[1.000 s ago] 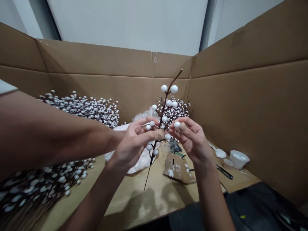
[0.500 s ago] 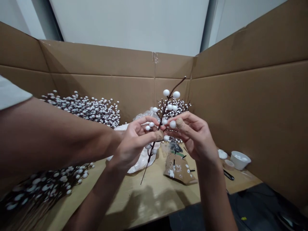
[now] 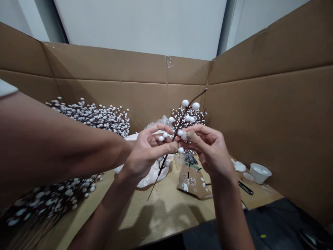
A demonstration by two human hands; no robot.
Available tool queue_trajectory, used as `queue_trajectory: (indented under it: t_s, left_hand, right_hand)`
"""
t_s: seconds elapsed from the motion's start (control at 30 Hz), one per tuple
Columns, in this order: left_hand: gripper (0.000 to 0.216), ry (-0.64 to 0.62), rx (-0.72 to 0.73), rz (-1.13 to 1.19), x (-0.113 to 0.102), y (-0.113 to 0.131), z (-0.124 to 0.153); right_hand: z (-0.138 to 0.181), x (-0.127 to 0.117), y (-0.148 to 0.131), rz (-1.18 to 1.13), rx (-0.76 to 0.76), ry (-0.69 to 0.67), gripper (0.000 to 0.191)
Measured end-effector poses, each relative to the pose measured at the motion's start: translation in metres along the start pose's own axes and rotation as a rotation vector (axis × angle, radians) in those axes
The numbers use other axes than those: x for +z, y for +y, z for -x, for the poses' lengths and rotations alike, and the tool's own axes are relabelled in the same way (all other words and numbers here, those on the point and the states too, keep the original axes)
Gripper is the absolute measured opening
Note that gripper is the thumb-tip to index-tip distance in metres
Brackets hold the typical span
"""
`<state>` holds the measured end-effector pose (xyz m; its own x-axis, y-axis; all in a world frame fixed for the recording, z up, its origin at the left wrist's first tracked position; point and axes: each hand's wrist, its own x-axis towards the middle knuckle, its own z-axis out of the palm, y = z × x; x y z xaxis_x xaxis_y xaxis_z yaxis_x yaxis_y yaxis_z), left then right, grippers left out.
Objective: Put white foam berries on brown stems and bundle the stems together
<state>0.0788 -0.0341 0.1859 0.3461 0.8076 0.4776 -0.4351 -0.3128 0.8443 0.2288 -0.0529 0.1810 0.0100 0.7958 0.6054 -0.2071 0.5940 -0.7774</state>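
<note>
My left hand is closed round the dark brown stem of an artificial berry branch, which leans to the upper right. Tan tape wraps its thumb. My right hand pinches a white berry at the branch's middle, between a taped thumb and the fingers. White berries stand out along the stem on short twigs, and its thin bare end points down to the left. Another person's arm in a white sleeve reaches in from the left; its hand is hidden behind my left hand.
Berry branch bundles lie at the back left, front left and behind my hands. A white plastic bag rests on the table. A stained cardboard piece, a white tub and a black-handled tool lie to the right. Cardboard walls surround the table.
The branch has tipped further right, its tip lower. My right hand has shifted slightly left, bringing the pinched berry nearer the stem. The other person's arm has shifted slightly.
</note>
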Motion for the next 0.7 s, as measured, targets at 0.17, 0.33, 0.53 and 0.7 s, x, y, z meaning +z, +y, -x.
queue_trajectory:
  t_s: [0.17, 0.33, 0.53, 0.7]
  left_hand:
    - [0.028, 0.013, -0.006, -0.004, 0.001, 0.001, 0.001]
    - [0.031, 0.029, -0.008, -0.017, 0.001, 0.001, 0.001]
    - [0.031, 0.001, 0.008, -0.013, 0.0, -0.001, 0.0]
    - [0.034, 0.02, 0.005, -0.019, -0.001, -0.001, 0.0]
  right_hand:
    - [0.0, 0.0, 0.004, -0.056, 0.024, -0.024, 0.009]
    - [-0.001, 0.0, 0.006, -0.05, 0.016, -0.023, 0.009]
    - [-0.002, 0.0, 0.009, -0.077, 0.009, -0.005, 0.008]
    - [-0.003, 0.001, 0.011, -0.07, -0.007, 0.004, 0.011]
